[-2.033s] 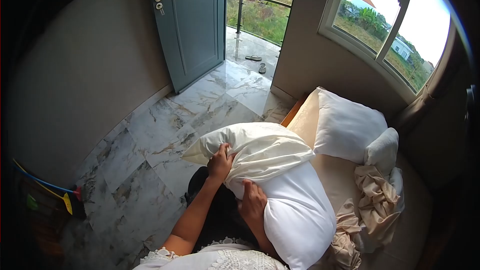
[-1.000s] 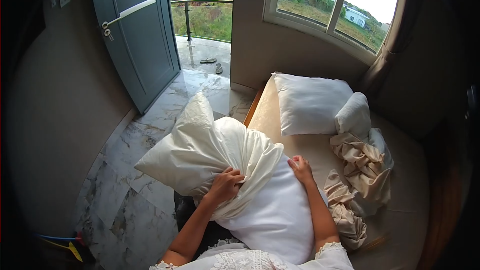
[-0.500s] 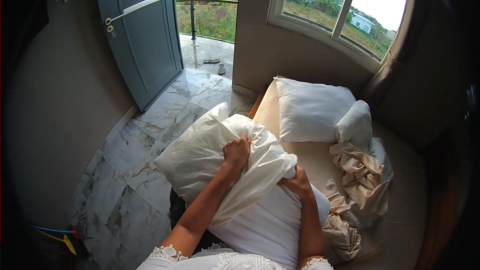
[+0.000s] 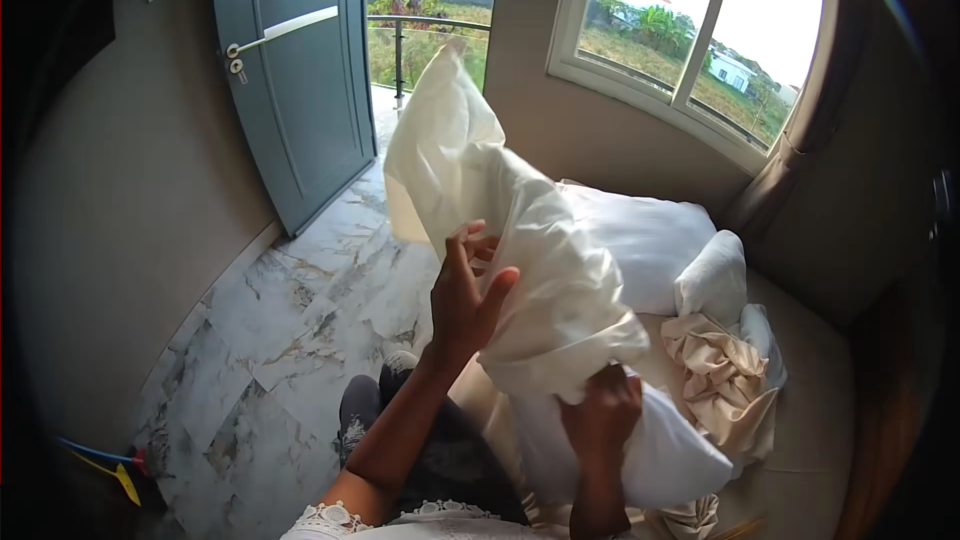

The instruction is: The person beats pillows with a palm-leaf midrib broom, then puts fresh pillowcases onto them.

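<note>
A creamy white pillowcase (image 4: 560, 270) billows in the air before me, one corner raised high toward the doorway. My right hand (image 4: 603, 408) is closed on its lower edge. Against its left side my left hand (image 4: 468, 290) has the fingers and thumb apart, gripping nothing. Beneath my right hand a plain white pillow (image 4: 670, 450) lies on the bed beside my lap, partly covered by that hand and the cloth.
Another white pillow (image 4: 640, 240) and a smaller white cushion (image 4: 712, 270) lie at the bed's far end. Crumpled beige cloth (image 4: 722, 355) is heaped on the mattress (image 4: 800, 420). A grey door (image 4: 300, 70) stands ajar on the left above marble floor tiles (image 4: 270, 370).
The pillowcase has swung up and away from my lap, its far corner rising. My left hand has let go of the cloth and spread its fingers. The white pillow has shifted right.
</note>
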Motion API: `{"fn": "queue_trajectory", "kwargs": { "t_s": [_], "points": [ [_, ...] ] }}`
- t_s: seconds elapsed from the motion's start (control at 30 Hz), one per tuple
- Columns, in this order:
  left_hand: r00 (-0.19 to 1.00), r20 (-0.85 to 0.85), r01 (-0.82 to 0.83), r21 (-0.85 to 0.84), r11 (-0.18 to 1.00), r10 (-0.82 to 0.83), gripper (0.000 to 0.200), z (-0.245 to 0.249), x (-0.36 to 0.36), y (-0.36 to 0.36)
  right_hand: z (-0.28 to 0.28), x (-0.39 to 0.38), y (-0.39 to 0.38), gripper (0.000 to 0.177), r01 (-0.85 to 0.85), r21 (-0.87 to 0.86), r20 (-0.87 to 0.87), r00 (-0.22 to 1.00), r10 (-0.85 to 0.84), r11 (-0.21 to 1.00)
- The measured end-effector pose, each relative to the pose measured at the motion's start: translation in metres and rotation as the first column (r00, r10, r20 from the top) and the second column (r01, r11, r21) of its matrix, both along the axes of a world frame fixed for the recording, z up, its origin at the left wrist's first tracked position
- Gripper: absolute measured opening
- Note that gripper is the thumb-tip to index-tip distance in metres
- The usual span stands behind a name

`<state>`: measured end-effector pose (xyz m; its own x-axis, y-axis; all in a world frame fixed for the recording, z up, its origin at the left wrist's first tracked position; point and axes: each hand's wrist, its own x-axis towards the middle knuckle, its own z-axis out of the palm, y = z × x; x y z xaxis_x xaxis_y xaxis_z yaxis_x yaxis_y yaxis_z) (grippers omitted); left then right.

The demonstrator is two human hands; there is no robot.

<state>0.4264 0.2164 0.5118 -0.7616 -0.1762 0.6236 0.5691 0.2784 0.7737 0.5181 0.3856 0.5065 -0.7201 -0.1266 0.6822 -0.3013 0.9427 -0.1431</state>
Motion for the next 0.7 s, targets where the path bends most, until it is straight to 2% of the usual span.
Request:
{"fn": "queue_trajectory", "kwargs": {
  "t_s": [0.07, 0.1, 0.2, 0.23, 0.27, 0.3, 0.33, 0.37, 0.4, 0.47, 0.5, 0.6, 0.63, 0.7],
  "points": [
    [0.961, 0.179, -0.168, -0.228, 0.959, 0.211, 0.063, -0.003, -0.013, -0.007, -0.014, 0.007, -0.021, 0.024, -0.095, 0.019, 0.076, 0.993, 0.093, 0.995],
    [0.945, 0.064, -0.289, -0.285, 0.914, 0.319, 0.061, -0.015, -0.021, -0.009, -0.019, 0.009, -0.029, 0.021, -0.142, 0.029, 0.139, 0.981, 0.137, 0.989],
    [0.877, 0.168, -0.366, -0.374, 0.852, 0.451, 0.05, -0.055, -0.041, -0.03, -0.032, 0.014, -0.052, 0.02, -0.215, 0.086, 0.234, 0.953, 0.19, 0.973],
    [0.87, 0.122, -0.416, -0.334, 0.846, 0.477, 0.033, -0.057, -0.041, -0.03, -0.034, 0.013, -0.056, 0.023, -0.225, 0.085, 0.236, 0.951, 0.2, 0.971],
    [0.879, 0.168, -0.387, -0.298, 0.873, 0.447, 0.029, -0.059, -0.038, -0.036, -0.035, 0.012, -0.058, 0.027, -0.235, 0.085, 0.238, 0.948, 0.21, 0.968],
    [0.884, 0.206, -0.364, -0.26, 0.894, 0.419, 0.026, -0.063, -0.035, -0.048, -0.024, 0.014, -0.058, 0.044, -0.28, 0.063, 0.383, 0.893, 0.235, 0.958],
    [0.889, 0.242, -0.34, -0.222, 0.914, 0.39, 0.022, -0.066, -0.032, -0.057, -0.011, 0.013, -0.052, 0.05, -0.291, 0.059, 0.392, 0.886, 0.246, 0.955],
    [0.892, 0.149, -0.389, -0.229, 0.892, 0.428, 0.014, -0.067, -0.027, -0.058, 0.002, 0.011, -0.039, 0.057, -0.303, 0.055, 0.408, 0.877, 0.256, 0.951],
    [0.879, 0.01, -0.448, -0.32, 0.835, 0.476, 0.013, -0.075, -0.024, -0.059, 0.012, 0.011, -0.025, 0.063, -0.317, 0.052, 0.428, 0.864, 0.266, 0.947],
    [0.898, -0.016, -0.426, -0.294, 0.856, 0.441, 0.013, -0.079, -0.013, -0.056, 0.027, 0.014, -0.003, 0.077, -0.079, 0.179, 0.373, 0.928, 0.006, 0.981],
    [0.899, -0.037, -0.43, -0.273, 0.861, 0.437, 0.013, -0.078, -0.008, -0.053, 0.022, 0.012, 0.004, 0.074, -0.032, 0.192, 0.336, 0.941, -0.035, 0.981],
    [0.929, -0.054, -0.368, -0.264, 0.892, 0.367, 0.012, -0.066, 0.011, -0.034, 0.007, 0.005, 0.0, 0.069, 0.034, 0.063, 0.538, 0.841, -0.062, 0.997],
    [0.951, -0.022, -0.305, -0.215, 0.928, 0.308, 0.01, -0.066, 0.017, -0.025, -0.002, 0.006, -0.002, 0.05, 0.008, 0.025, 0.433, 0.901, -0.018, 1.0],
    [0.984, 0.058, -0.165, -0.042, 0.985, 0.167, 0.01, -0.068, 0.025, -0.013, -0.015, 0.009, -0.005, 0.036, 0.038, -0.117, 0.403, 0.915, 0.013, 0.992]
  ]
}}
